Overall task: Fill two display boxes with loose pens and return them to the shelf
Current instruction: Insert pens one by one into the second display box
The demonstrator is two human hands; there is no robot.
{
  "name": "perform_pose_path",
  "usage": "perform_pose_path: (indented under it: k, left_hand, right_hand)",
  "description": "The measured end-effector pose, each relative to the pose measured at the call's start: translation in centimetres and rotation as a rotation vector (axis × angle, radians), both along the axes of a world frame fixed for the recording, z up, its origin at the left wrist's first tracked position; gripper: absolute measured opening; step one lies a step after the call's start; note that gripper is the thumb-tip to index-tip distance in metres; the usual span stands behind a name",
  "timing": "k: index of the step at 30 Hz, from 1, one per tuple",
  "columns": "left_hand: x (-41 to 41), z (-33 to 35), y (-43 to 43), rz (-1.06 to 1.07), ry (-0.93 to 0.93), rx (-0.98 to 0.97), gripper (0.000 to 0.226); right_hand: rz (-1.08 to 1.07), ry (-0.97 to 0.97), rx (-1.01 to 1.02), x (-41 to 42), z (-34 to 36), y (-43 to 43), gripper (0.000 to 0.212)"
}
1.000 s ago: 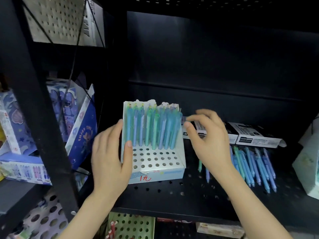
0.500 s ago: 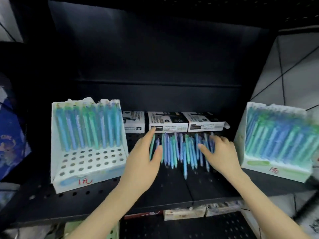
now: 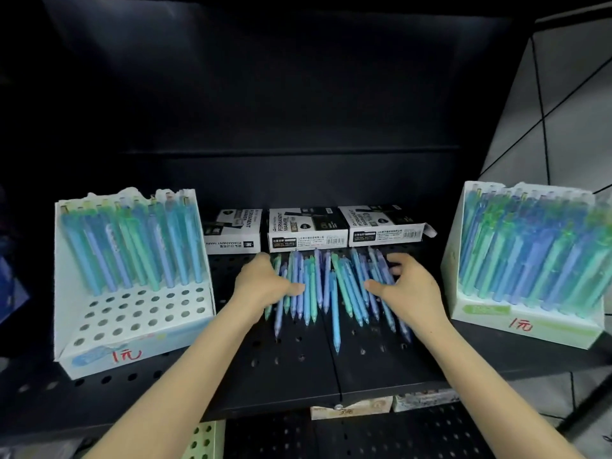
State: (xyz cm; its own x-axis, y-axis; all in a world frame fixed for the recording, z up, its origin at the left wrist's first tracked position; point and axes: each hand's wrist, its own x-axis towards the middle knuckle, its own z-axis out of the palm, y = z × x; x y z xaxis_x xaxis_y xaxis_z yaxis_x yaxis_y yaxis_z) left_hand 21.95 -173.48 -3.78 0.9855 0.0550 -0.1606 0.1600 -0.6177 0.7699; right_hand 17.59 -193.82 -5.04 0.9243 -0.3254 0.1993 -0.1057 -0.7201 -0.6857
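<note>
At nine o'clock on the black perforated shelf stands the left display box, white card with a red handwritten price on its front lip; blue and green pens fill only its back rows, and the front rows of holes are bare. Just inboard of it, toward the centre, the left hand lies on the left edge of the loose pens, fingers spread and flat, thumb pointing toward three o'clock, closed on nothing. The pens lie in a fan at the centre of the shelf, tips pointing to six o'clock, one long blue pen reaching nearest the shelf's front edge. Behind them at twelve o'clock, three marker boxes printed "PERMANENT MARKER" sit side by side, touching the pens' back ends and blocking the way rearward. The right hand covers the right edge of the pile, fingers curled loosely over several pens, thumb pointing toward nine o'clock; whether it actually pinches any I cannot tell. At three o'clock stands the right display box, packed with pens, near the grey wall.
</note>
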Motion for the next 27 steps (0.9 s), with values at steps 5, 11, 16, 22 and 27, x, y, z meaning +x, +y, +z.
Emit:
perform_pose_path:
  k: [5,11,16,22,27]
  left_hand:
    - [0.0,0.4,-0.3,-0.017,0.028,-0.005,0.049]
    - [0.4,0.5,-0.2,-0.015,0.033,0.0,0.032]
    - [1.2,0.6,0.1,-0.049,0.064,0.115,0.035]
    - [1.1,0.6,0.2,-0.056,0.025,0.134,0.011]
    - [0.8,0.5,0.4,-0.063,-0.102,0.088,0.018]
  right_hand:
    - [-0.011,-0.022,0.058,0.2,-0.3,-0.4,0.06]
    - [0.001,-0.048,0.161,0.1,-0.2,-0.6,0.051]
    - [0.02,-0.075,0.282,0.0,-0.4,-0.7,0.041]
    - [0.04,-0.098,0.364,0.1,-0.3,-0.7,0.037]
    - [0.047,-0.126,0.513,-0.1,0.4,-0.8,0.024]
